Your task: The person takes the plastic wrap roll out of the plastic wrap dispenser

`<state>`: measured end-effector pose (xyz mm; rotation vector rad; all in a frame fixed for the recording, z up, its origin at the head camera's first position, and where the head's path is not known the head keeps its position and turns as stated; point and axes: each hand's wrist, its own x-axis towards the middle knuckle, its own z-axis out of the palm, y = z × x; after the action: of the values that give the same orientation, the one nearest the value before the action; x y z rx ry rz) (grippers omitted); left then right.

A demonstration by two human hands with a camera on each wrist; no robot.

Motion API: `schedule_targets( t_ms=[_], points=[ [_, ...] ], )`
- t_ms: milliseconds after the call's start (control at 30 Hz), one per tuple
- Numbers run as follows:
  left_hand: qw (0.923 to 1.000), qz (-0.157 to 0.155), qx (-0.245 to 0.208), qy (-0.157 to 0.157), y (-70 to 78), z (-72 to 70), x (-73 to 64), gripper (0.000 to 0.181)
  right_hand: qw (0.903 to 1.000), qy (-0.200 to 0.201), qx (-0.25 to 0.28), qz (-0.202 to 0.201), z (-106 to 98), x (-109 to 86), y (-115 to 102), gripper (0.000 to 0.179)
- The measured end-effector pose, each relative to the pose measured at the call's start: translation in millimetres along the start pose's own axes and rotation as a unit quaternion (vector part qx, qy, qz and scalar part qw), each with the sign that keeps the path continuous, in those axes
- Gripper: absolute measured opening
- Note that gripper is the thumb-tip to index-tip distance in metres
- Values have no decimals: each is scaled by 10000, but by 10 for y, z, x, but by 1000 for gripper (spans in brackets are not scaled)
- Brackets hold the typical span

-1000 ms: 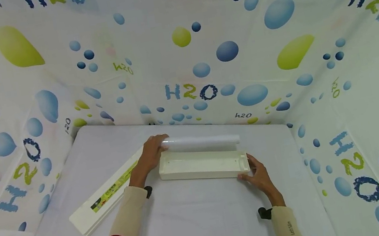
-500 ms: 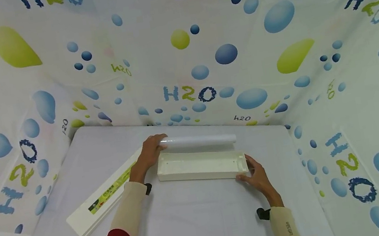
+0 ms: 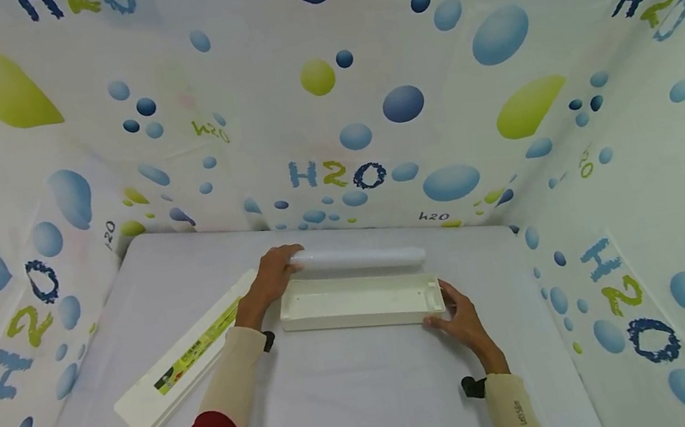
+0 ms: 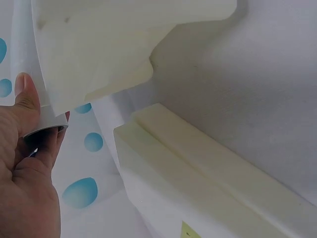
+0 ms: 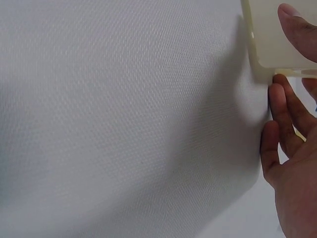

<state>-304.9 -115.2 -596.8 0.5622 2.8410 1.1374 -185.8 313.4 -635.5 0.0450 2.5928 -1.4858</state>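
In the head view, my left hand (image 3: 272, 278) grips the left end of a clear plastic-film roll (image 3: 363, 257). The roll's hollow core end (image 4: 49, 119) shows between thumb and fingers in the left wrist view. Directly in front of the roll lies a long, shallow cream plastic box (image 3: 360, 302), its hollow side up with nothing in it. My right hand (image 3: 465, 317) holds the right end of this box, thumb on the near side and fingers around the end. The box's corner (image 5: 270, 39) is between thumb and fingertips in the right wrist view.
A long cream lid (image 3: 180, 365) with a green-yellow label lies slanted at the left, partly behind my left forearm. White cloth (image 3: 360, 399) covers the table. Sheets (image 3: 362, 89) printed with blue and green drops rise behind and at both sides.
The whole head view has shifted slightly, so everything appears a little further left. The roll's right end sits slightly farther from the box's back rim. Both hands keep their holds.
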Motion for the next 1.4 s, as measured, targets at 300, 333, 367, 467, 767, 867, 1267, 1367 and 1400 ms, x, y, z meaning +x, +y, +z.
schedule_targets(
  t_ms=[300,333,367,467,767,867,1267,1367,1400],
  points=[
    [9999,-76,-12,-84,-67,-13,30,43,9998,79,-134,-91,35,-58,6,95],
    [9999,-73,-8,-91,-74,-11,30,43,9998,90,-132,-84,40,-68,2,95],
    [9999,-87,-28,-107,-79,-11,29,43,9998,89,-150,-78,44,-80,-5,95],
    [9997,-146,-67,-174,-91,-5,30,43,9998,106,-141,-56,62,-120,-22,95],
    [9991,-157,-69,-385,-122,13,28,44,9997,192,-98,-62,118,-211,-16,94],
    [9991,-135,-97,-402,-122,12,23,43,9997,187,-137,-68,124,-224,-23,94],
    [9974,-299,-84,-655,-103,-2,-5,44,9994,202,-271,12,116,-272,-60,94],
    [9968,-366,-77,-712,-94,-11,-15,44,9996,192,-210,-10,119,-281,-48,94],
    [9966,-386,-81,-727,-89,-13,-19,44,9996,185,-197,-4,120,-285,-49,94]
  ],
)
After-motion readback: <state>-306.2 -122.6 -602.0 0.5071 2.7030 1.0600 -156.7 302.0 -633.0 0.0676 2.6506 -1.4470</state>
